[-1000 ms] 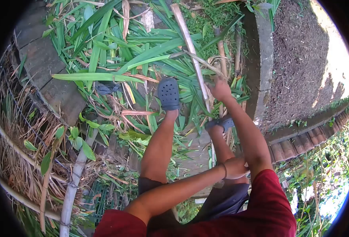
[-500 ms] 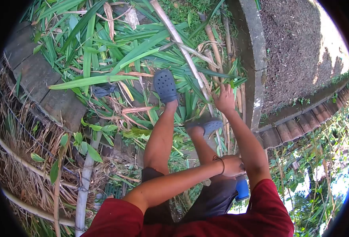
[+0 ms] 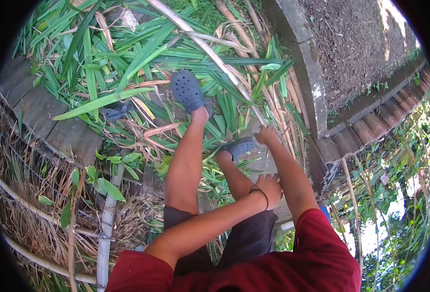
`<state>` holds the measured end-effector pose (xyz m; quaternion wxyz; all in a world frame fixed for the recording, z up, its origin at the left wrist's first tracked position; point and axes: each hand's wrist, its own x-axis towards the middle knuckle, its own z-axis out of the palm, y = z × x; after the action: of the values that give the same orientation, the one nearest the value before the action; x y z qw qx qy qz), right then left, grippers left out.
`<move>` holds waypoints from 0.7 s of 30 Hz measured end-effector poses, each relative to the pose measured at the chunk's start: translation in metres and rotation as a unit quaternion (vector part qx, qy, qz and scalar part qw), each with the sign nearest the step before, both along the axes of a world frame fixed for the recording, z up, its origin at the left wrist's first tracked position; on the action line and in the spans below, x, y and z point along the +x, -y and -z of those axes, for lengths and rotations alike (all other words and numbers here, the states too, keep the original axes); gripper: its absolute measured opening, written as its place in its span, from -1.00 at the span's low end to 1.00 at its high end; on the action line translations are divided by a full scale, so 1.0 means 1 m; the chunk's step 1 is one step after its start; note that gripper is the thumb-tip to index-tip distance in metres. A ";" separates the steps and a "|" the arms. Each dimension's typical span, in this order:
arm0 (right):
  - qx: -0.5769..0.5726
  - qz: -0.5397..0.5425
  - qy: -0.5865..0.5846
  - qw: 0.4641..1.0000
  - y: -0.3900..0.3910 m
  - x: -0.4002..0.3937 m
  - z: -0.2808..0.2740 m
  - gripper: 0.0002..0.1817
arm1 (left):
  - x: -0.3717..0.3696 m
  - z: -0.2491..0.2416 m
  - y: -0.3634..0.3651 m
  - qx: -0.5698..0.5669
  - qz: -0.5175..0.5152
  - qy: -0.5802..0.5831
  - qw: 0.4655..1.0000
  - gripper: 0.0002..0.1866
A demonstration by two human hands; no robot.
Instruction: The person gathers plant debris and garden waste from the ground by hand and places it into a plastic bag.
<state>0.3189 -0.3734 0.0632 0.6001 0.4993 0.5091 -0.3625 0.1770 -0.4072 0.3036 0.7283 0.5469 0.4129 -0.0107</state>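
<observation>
Wooden strip across long leaves, its near end within reach now that we have lowered the right hand; left hand curled near the right forearm, neither grip discernible.

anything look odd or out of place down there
One thing: a crumpled scrap lies among the strewn green leaves, left of the left clog, its dark colour unlike theirs. I can't tell its material. The long pale strip near the right hand just lies aslant over leaves.
</observation>
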 end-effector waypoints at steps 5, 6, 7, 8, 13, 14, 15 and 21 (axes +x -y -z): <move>-0.009 0.046 -0.003 0.999 0.042 0.030 -0.022 -0.18 | 0.017 -0.009 0.011 0.007 0.109 0.037 0.993 -0.53; -0.005 0.064 0.010 0.998 0.050 0.042 -0.011 -0.17 | 0.021 -0.013 0.016 0.009 0.124 0.042 0.991 -0.53; -0.003 0.082 0.021 0.996 0.050 0.040 -0.012 -0.16 | 0.025 -0.017 0.023 0.008 0.103 0.022 0.994 -0.52; 0.022 0.112 0.028 0.993 0.047 0.041 -0.014 -0.23 | 0.027 -0.018 0.029 0.007 0.081 -0.001 0.997 -0.51; 0.081 0.089 0.020 0.993 0.069 0.082 0.054 -0.22 | 0.038 -0.011 0.056 0.015 0.068 -0.019 0.997 -0.50; 0.138 0.089 0.012 0.986 0.077 0.086 0.064 -0.26 | 0.042 -0.007 0.061 0.012 0.090 -0.035 0.995 -0.49; 0.197 0.089 0.008 0.976 0.086 0.091 0.075 -0.29 | 0.047 -0.001 0.071 0.010 0.110 -0.035 0.993 -0.49; 0.317 0.159 -0.018 0.935 0.102 0.098 0.105 -0.37 | 0.055 0.008 0.111 -0.080 0.163 -0.013 0.983 -0.51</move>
<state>0.4171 -0.4758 -0.0420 0.3358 0.7315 0.5224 -0.2816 0.2323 -0.5183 0.2959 0.7526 0.5468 0.3253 -0.1695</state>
